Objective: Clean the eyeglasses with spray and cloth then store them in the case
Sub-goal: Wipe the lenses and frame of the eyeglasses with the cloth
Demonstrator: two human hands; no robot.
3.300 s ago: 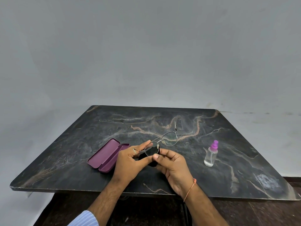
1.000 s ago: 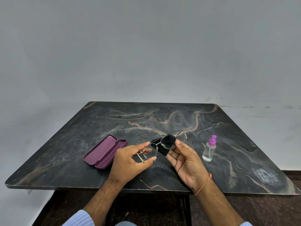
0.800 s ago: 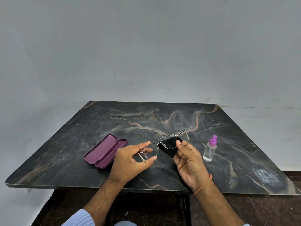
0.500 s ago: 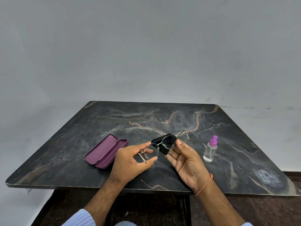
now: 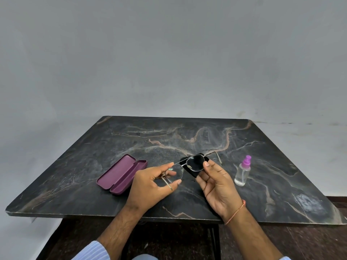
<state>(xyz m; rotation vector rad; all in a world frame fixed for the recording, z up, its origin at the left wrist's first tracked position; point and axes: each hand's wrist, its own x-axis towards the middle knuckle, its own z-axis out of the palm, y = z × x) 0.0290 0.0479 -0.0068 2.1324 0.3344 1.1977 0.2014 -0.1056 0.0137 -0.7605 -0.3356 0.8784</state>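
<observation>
Black cloth (image 5: 195, 168) sits behind the far lens of the eyeglasses (image 5: 187, 165), pinched there by the right hand (image 5: 216, 182): thumb on the lens front, fingers backing the cloth from behind. Looks like the wipe step on that lens. Left hand (image 5: 150, 186) pinches the frame at the near lens rim, index on top, thumb below, probably to steady it so the rubbing doesn't twist the bridge. Folded temple arm pokes out under that thumb; the other temple sticks out past the right hand. Glasses are held in the air between both hands, above the tabletop (image 5: 93, 147).

Purple case (image 5: 122, 174) lies open just left of the left hand, ready for stowing. Spray bottle (image 5: 242, 171) stands upright just right of the right hand, untouched, cap on.

Judgement: spray done, second lens under the cloth, storing not yet begun.
</observation>
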